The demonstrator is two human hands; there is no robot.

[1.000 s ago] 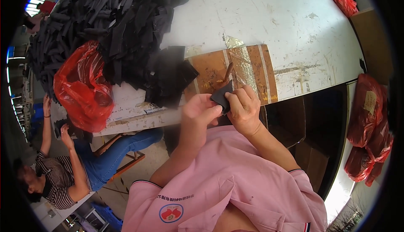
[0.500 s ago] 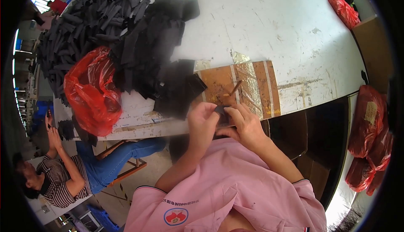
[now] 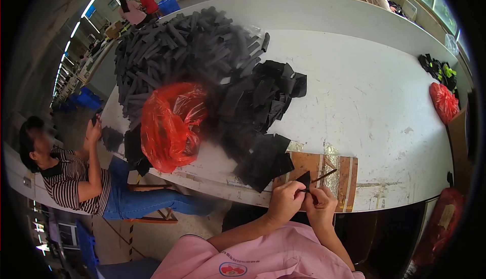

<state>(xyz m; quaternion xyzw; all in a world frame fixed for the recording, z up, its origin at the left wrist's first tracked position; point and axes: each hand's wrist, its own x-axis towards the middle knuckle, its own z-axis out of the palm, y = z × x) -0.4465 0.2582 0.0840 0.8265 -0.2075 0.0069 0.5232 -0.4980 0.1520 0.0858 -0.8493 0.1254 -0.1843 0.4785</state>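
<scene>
i see both hands at the lower centre of the frame, right at the near edge of the big white worktable (image 3: pixel 385 102). the left hand (image 3: pixel 284 200) and the right hand (image 3: pixel 320 205) sit close together, fingers pinched shut on a small flat black fabric piece (image 3: pixel 304 179) held just above the table's front edge. a thin dark stick-like tool (image 3: pixel 324 177) pokes out from the pinch toward the right, over a brown cardboard patch with shiny tape strips (image 3: pixel 331 173).

open room lies on the right half of the tabletop, bare white up to the far curved rim. to the left of the hands the edge is crowded: a loose heap of flat black fabric pieces (image 3: pixel 258 117) spills down almost to the left hand.

a crumpled red plastic bag (image 3: pixel 172 124) lies at centre left, at the table's left edge; i cannot tell what is inside. behind it, upper left, is a large mound of black rolled strips (image 3: pixel 182 51). a smaller red bag (image 3: pixel 444 102) sits at the far right edge beside a small dark bundle with yellow-green bits (image 3: pixel 438 69).

a seated person in a striped top (image 3: pixel 71 183) is at lower left, off the table.

compared with half a second ago, the hands stay pinched on the piece, while the view has tilted upward to take in the table's far rim.
</scene>
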